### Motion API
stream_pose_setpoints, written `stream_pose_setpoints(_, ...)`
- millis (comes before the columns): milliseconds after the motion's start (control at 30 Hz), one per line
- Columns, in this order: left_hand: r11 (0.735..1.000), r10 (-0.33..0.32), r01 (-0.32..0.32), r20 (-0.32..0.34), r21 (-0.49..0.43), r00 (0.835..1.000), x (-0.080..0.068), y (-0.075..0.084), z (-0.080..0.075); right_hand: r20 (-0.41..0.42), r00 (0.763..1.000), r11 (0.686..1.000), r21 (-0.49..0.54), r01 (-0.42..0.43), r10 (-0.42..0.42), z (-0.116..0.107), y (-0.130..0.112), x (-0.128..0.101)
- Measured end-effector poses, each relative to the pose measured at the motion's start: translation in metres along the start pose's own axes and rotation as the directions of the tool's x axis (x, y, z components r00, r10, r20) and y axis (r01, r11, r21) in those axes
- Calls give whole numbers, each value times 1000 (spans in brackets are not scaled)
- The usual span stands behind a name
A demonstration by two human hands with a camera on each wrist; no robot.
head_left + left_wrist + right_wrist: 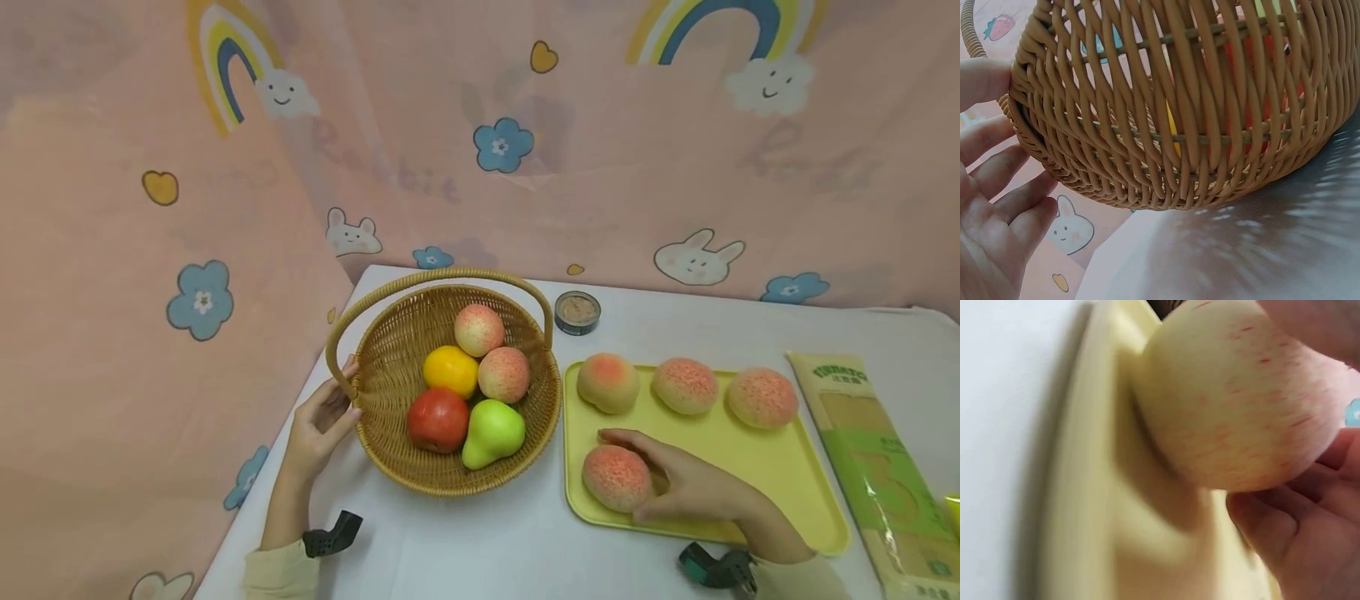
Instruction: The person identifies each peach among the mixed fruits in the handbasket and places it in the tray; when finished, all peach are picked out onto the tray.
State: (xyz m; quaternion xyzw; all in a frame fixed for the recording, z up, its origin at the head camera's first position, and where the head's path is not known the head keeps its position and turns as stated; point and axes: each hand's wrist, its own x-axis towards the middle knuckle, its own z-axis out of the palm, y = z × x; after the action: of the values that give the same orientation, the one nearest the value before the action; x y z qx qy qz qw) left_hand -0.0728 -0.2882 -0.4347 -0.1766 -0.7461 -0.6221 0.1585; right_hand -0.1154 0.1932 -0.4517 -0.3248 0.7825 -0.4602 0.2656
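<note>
My right hand [678, 483] lies at the front left of a yellow tray [757, 471], its fingers and thumb curled round a speckled pink peach [615, 477] that rests on the tray. The right wrist view shows that peach [1235, 406] close up against the tray rim [1085, 506], with my fingers [1310, 537] wrapped behind it. My left hand [324, 417] rests with relaxed fingers against the left side of a wicker basket [390, 375], by the foot of its handle. In the left wrist view the fingers [997, 200] lie straight beside the basket wall [1179, 112].
The basket holds two peaches, an orange [450, 371], a red fruit [438, 419] and a green pear [491, 432]. Three more peaches line the tray's far edge. A small tin [577, 312] stands behind; a green packet [870, 467] lies at right. Pink curtain surrounds the white table.
</note>
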Motion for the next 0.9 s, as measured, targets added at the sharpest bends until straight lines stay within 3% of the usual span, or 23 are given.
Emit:
stream_pose_setpoints(233, 1000, -7, 7, -4, 14, 1000, 0, 0, 0, -121, 984, 991, -32, 128, -131, -13, -41, 6)
stream_pose_setpoints(433, 1000, -6, 6, 1, 13, 1000, 1, -1, -1, -143, 955, 964, -83, 251, -261, -19, -81, 32)
stream_pose_setpoints(733, 999, 11, -10, 20, -31, 1000, 2, -3, 0, -136, 967, 966, -173, 191, -216, -17, -135, 91)
stream_pose_setpoints(900, 1000, -3, 3, 10, -19, 1000, 0, -3, -1, -116, 979, 986, -50, 162, -167, -16, -152, 123)
